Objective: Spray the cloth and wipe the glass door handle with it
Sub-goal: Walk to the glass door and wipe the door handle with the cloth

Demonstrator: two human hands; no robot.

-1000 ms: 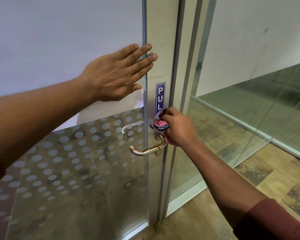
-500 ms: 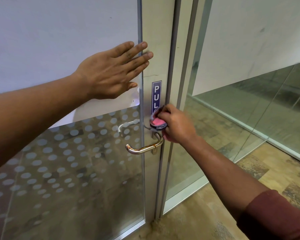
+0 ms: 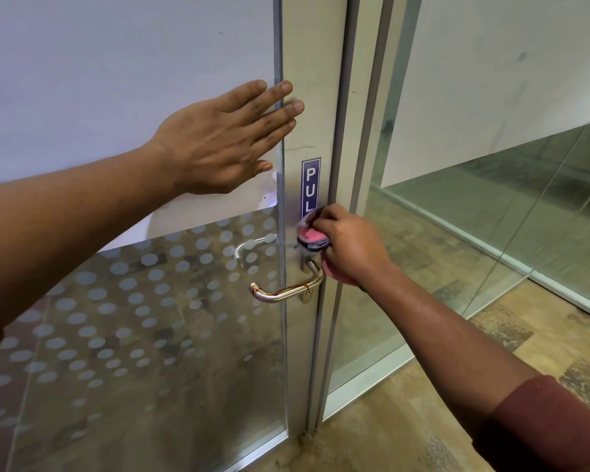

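A person stands at a glass door [image 3: 123,335]. The left hand [image 3: 218,144] lies flat against the pane, fingers straight, fingertips reaching the door's metal frame [image 3: 315,97], holding nothing. The right hand [image 3: 348,248] grips a bunched pink and dark cloth [image 3: 312,235], fingers curled round it, pressed against the frame just under a blue "PULL" sign [image 3: 310,185]. The handle [image 3: 288,289] is a shiny lever. Its base stem sits touching the underside of the cloth, then the bar bends and runs leftward, nearly level, ending in a rounded tip below the left hand. So the unwiped length lies down and to the left of the cloth. The right hand is far nearer and seems best placed to slide along that bar, following its long axis.
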